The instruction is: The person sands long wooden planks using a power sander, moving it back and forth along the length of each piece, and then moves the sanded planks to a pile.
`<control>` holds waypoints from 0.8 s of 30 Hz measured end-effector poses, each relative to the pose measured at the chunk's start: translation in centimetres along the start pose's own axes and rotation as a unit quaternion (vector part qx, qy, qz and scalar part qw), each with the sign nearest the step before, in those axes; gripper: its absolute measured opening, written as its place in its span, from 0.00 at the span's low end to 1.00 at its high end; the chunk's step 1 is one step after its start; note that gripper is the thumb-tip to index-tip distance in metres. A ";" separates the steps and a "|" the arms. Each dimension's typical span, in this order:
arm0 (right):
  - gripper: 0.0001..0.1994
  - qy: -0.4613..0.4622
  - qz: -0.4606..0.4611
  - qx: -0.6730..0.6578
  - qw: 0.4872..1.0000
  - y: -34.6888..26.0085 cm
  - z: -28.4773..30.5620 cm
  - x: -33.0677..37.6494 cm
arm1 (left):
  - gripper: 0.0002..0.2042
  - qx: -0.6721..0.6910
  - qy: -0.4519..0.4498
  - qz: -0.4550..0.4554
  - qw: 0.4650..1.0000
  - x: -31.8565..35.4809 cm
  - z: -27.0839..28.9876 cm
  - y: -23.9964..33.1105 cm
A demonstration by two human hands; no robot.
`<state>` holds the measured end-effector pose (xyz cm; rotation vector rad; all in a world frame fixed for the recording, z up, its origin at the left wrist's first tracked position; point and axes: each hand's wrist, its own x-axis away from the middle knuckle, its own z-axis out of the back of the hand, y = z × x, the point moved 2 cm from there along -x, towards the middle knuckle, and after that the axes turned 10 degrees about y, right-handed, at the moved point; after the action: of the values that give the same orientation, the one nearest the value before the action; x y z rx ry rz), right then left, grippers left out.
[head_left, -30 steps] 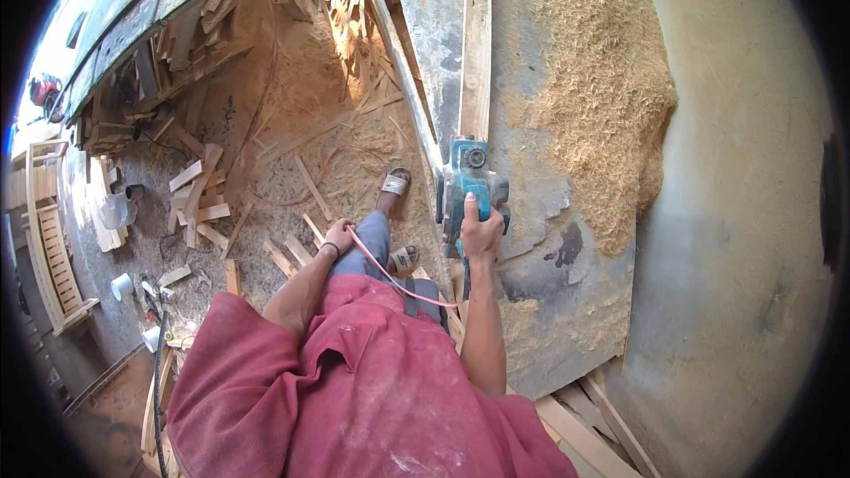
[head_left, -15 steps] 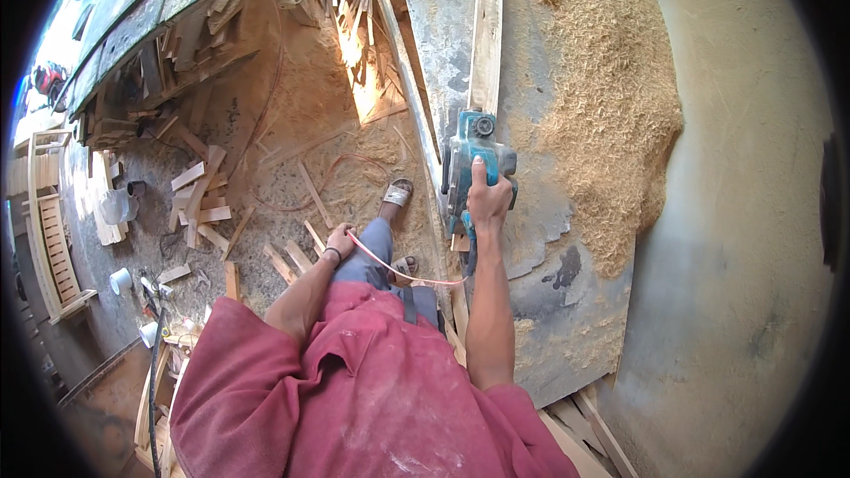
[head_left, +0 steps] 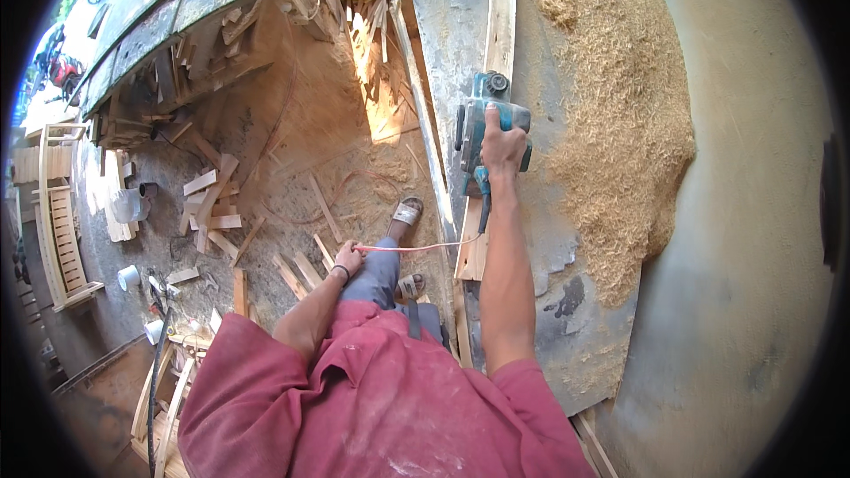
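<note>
My right hand (head_left: 503,143) is wrapped round the handle of a teal electric planer (head_left: 474,143). The planer rests on a long wooden board (head_left: 501,13) that lies lengthwise on a grey workbench (head_left: 447,13). Behind the tool, the near end of the board shows bare wood. A power cord (head_left: 425,249), pale pink, runs from the back of the planer to my left hand (head_left: 349,257), whose fingers are closed on it near my thigh.
Wood shavings (head_left: 620,124) are heaped along the bench's right side, by a wall (head_left: 753,168). Wood offcuts (head_left: 212,204) litter the floor at left. A second bench (head_left: 190,13) stands at the far left, near a wooden slatted frame (head_left: 62,221).
My right hand has pushed the planer forward along the board, uncovering more of its near end. The cord is drawn straighter between the planer and my left hand.
</note>
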<state>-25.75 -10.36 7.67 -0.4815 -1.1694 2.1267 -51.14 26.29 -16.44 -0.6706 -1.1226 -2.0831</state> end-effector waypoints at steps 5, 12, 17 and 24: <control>0.30 0.017 0.002 0.014 1.000 -1.6 -4.1 -6.6 | 0.15 0.084 -0.013 0.024 0.996 -1.3 -1.3 3.4; 0.29 -0.006 -0.031 -0.014 0.999 -5.2 -6.9 -12.9 | 0.15 0.174 0.007 -0.016 0.985 -5.5 -4.5 8.8; 0.29 -0.015 -0.028 -0.026 0.999 -7.2 -7.6 -14.6 | 0.16 0.178 0.038 -0.093 0.979 -8.4 -5.1 16.6; 0.27 -0.041 -0.047 -0.030 0.998 -10.5 -8.6 -16.9 | 0.18 0.336 0.047 -0.181 0.923 -11.5 -5.7 32.2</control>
<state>-4.67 -12.87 12.12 -0.3608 -1.2809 2.0520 -20.16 11.87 -10.74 -0.0246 -1.8744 -1.7900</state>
